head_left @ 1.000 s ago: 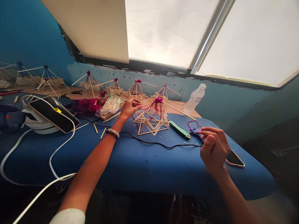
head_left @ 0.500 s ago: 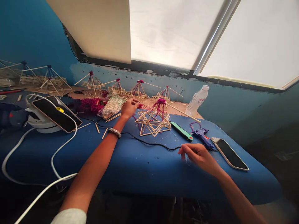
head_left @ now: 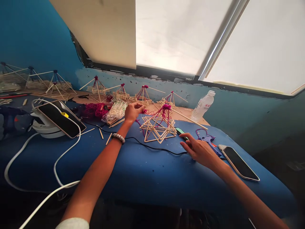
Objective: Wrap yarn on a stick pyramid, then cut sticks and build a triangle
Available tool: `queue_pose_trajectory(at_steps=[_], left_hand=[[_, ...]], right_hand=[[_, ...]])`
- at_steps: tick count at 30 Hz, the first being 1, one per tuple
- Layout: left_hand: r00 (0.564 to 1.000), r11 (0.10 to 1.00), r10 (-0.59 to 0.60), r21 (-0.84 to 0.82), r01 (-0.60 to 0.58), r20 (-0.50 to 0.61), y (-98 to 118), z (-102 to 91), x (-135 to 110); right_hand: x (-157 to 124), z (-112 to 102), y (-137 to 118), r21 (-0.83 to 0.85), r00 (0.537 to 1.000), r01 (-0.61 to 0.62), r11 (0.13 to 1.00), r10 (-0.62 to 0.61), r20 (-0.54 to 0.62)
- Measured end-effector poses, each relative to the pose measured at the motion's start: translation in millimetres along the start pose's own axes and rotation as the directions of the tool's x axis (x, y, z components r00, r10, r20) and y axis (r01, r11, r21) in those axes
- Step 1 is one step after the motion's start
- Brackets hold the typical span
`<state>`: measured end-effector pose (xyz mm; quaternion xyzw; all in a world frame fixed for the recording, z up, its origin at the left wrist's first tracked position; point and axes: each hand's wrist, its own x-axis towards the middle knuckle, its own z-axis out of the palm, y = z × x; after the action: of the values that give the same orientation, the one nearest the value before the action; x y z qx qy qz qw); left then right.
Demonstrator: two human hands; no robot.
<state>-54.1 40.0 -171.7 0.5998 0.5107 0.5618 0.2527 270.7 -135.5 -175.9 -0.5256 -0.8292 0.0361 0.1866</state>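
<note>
On the blue table [head_left: 143, 171], the right hand [head_left: 200, 151] is lying flat, fingers [head_left: 187, 137] spread wide and gripping nothing, with the fingertips touching the green cutter [head_left: 179, 130] beside the purple glue gun [head_left: 207, 139]. Just beyond, the stick frame [head_left: 158, 128] is standing upright. Behind it, the left hand [head_left: 132, 111] is curling its fingers at the magenta yarn [head_left: 143, 111]; whether they are pinching it I cannot tell.

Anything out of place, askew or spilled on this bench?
Only minor clutter: loose sticks lie scattered on the blue table. One phone lies near the table's right edge, beside the right hand. A second phone rests tilted on a white device at left. Nothing looks spilled or broken.
</note>
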Motion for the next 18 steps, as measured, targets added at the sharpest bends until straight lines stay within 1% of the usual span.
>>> queue_pose_trajectory(at_steps=[1, 2, 3, 4, 5, 6, 7, 8, 9, 10, 11, 13, 15, 17, 18], left_hand=[[1.000, 1.000, 0.021, -0.014, -0.021, 0.015, 2.1, 2.0, -1.2], [0.999, 0.999, 0.040, -0.028, -0.039, 0.028, 4.1, 4.0, -2.6], [0.998, 0.998, 0.054, -0.045, -0.052, 0.042, 5.9, 5.9, -4.2], [0.997, 0.996, 0.061, -0.065, -0.057, 0.054, 7.4, 7.7, -5.8], [0.996, 0.995, 0.059, -0.085, -0.053, 0.066, 8.6, 9.2, -7.3], [0.996, 0.994, 0.049, -0.101, -0.041, 0.077, 9.7, 10.4, -8.7], [0.995, 0.993, 0.037, -0.116, -0.027, 0.088, 10.6, 11.3, -10.0], [0.995, 0.992, 0.026, -0.129, -0.014, 0.096, 11.6, 11.9, -11.2], [0.995, 0.990, 0.016, -0.141, -0.001, 0.102, 12.8, 12.3, -12.4], [0.994, 0.988, 0.007, -0.154, 0.009, 0.107, 14.1, 12.4, -13.6], [0.994, 0.985, 0.001, -0.170, 0.018, 0.113, 15.5, 12.2, -14.8], [0.991, 0.977, -0.005, -0.212, 0.034, 0.133, 18.4, 11.5, -16.9], [0.987, 0.968, -0.017, -0.245, 0.056, 0.160, 20.4, 10.7, -18.5], [0.982, 0.970, -0.046, -0.228, 0.089, 0.185, 20.3, 10.8, -19.5], [0.979, 0.974, -0.064, -0.202, 0.105, 0.196, 19.3, 11.3, -19.8]], right_hand=[[4.0, -0.3, -2.9, -0.117, 0.994, 0.019, 0.993, -0.032, -0.107], [9.2, -0.3, -7.4, -0.226, 0.972, 0.026, 0.974, -0.078, -0.221], [15.5, 0.3, -13.4, -0.317, 0.936, 0.030, 0.948, -0.139, -0.325], [22.7, 1.8, -21.0, -0.386, 0.890, 0.045, 0.921, -0.212, -0.403], [30.4, 4.4, -29.8, -0.431, 0.845, 0.082, 0.899, -0.292, -0.448], [38.4, 7.9, -39.7, -0.448, 0.805, 0.143, 0.882, -0.367, -0.465], [46.3, 12.3, -50.3, -0.436, 0.771, 0.222, 0.872, -0.430, -0.469], [54.1, 17.2, -61.2, -0.398, 0.748, 0.300, 0.867, -0.473, -0.466], [61.8, 22.4, -71.8, -0.361, 0.741, 0.361, 0.860, -0.499, -0.450], [69.5, 27.3, -81.6, -0.338, 0.739, 0.391, 0.856, -0.511, -0.440], [77.1, 31.7, -90.1, -0.337, 0.743, 0.395, 0.854, -0.513, -0.429], [92.3, 38.0, -101.6, -0.378, 0.772, 0.347, 0.859, -0.490, -0.406], [105.7, 41.1, -105.9, -0.434, 0.812, 0.277, 0.857, -0.450, -0.371], [115.1, 42.4, -105.0, -0.477, 0.844, 0.241, 0.845, -0.425, -0.327], [117.9, 42.9, -103.8, -0.487, 0.852, 0.237, 0.841, -0.421, -0.311]])
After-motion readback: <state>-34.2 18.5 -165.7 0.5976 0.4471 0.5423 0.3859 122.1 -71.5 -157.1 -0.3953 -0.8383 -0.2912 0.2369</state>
